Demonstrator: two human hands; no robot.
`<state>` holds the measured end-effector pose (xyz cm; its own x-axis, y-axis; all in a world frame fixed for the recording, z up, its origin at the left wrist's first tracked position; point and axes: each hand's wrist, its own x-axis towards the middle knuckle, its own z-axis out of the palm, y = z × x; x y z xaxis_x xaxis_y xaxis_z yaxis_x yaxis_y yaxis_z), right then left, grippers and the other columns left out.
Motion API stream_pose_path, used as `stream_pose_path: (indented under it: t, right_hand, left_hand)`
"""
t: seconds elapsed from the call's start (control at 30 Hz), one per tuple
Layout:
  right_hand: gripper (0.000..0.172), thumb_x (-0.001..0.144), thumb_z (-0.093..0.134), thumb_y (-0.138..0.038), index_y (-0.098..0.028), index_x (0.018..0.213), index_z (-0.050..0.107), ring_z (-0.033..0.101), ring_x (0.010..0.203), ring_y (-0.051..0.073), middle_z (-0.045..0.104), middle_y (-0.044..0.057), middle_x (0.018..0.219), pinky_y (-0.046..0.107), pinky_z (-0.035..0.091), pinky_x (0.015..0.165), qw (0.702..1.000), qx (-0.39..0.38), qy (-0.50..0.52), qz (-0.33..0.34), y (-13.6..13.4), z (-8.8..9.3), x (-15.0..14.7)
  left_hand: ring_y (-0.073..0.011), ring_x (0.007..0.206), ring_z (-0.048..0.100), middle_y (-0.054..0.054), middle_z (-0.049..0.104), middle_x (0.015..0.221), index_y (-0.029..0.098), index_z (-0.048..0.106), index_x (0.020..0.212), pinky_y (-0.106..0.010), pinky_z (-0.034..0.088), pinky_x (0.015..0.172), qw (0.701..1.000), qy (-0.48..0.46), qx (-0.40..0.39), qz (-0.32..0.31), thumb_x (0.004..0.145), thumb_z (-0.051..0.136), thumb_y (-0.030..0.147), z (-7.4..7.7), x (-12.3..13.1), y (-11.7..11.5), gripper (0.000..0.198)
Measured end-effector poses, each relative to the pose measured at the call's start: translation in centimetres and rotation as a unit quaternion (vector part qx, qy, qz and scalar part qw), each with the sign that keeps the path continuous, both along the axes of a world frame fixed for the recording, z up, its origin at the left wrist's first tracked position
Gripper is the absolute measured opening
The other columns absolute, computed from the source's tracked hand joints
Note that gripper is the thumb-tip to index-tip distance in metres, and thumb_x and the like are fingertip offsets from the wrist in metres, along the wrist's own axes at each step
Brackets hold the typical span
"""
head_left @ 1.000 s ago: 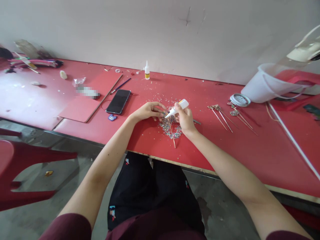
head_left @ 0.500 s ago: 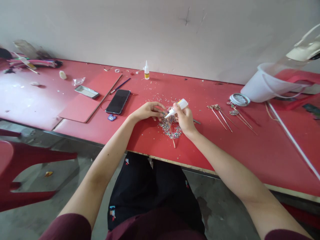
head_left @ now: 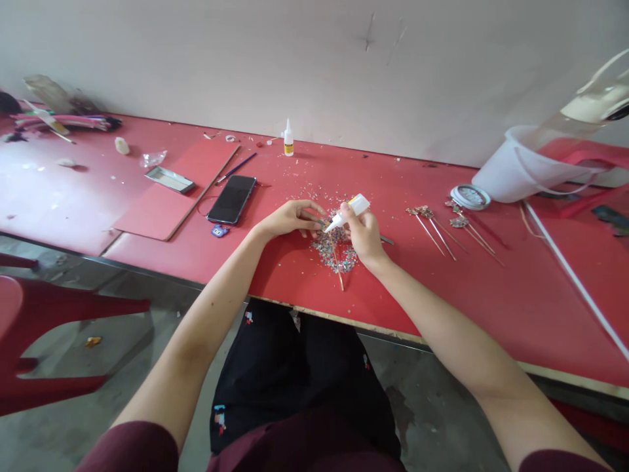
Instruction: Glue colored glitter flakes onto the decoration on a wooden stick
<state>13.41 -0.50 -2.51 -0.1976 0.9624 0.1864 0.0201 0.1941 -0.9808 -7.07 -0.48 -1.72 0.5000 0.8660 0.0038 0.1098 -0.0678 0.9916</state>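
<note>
My right hand [head_left: 361, 231] is closed around a white glue bottle [head_left: 358, 205], its nozzle pointing down and left. My left hand [head_left: 299, 219] has its fingers bent around the top end of a thin gold-coloured hairpin stick [head_left: 337, 263]. The nozzle tip is beside that end, close to my left fingertips; whether it touches cannot be made out. Beneath both hands lies a pile of small shiny chips [head_left: 327, 254]. The stick's lower end points toward the table's front edge.
A second glue bottle [head_left: 288, 139] stands near the wall. Left are a phone [head_left: 232, 200], a brush [head_left: 236, 168] and a small tray [head_left: 170, 179]. Right are several decorated hairpins [head_left: 435, 229], a round container [head_left: 470, 196] and a white bucket [head_left: 511, 164].
</note>
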Motion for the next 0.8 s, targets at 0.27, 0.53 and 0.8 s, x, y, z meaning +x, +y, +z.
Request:
stream_pose_path:
  t: [0.27,0.53,0.8]
  right_hand:
    - [0.048,0.08,0.057,-0.067,-0.023,0.069,0.041,0.028,0.048,0.009,0.03,-0.005,0.055,0.028,0.023,0.046,1.0,-0.005,0.007,0.001,-0.2,0.2,-0.5]
    - [0.049,0.081,0.055,-0.068,-0.023,0.069,0.038,0.028,0.049,0.009,0.031,-0.005,0.056,0.028,0.022,0.046,1.0,0.006,-0.016,-0.001,-0.2,0.1,-0.3]
    - [0.048,0.081,0.056,-0.066,-0.022,0.069,0.043,0.032,0.052,0.01,0.035,-0.004,0.058,0.028,0.023,0.047,1.0,0.011,-0.023,-0.011,0.0,-0.2,0.2]
  left_hand:
    - [-0.0121,0.067,0.07,-0.008,0.073,0.089,0.012,0.059,0.108,-0.019,0.051,0.056,1.0,-0.004,-0.014,0.008,0.076,0.074,0.026,0.0,0.2,0.1,0.038]
    - [-0.0133,0.066,0.069,-0.009,0.074,0.087,0.01,0.059,0.108,-0.021,0.052,0.057,1.0,0.012,-0.016,0.023,0.076,0.073,0.025,0.8,0.4,-0.5,0.038]
    - [-0.0124,0.064,0.069,-0.009,0.074,0.087,0.01,0.059,0.108,-0.02,0.053,0.056,0.999,0.009,-0.018,0.024,0.076,0.074,0.024,0.8,0.4,-0.4,0.038]
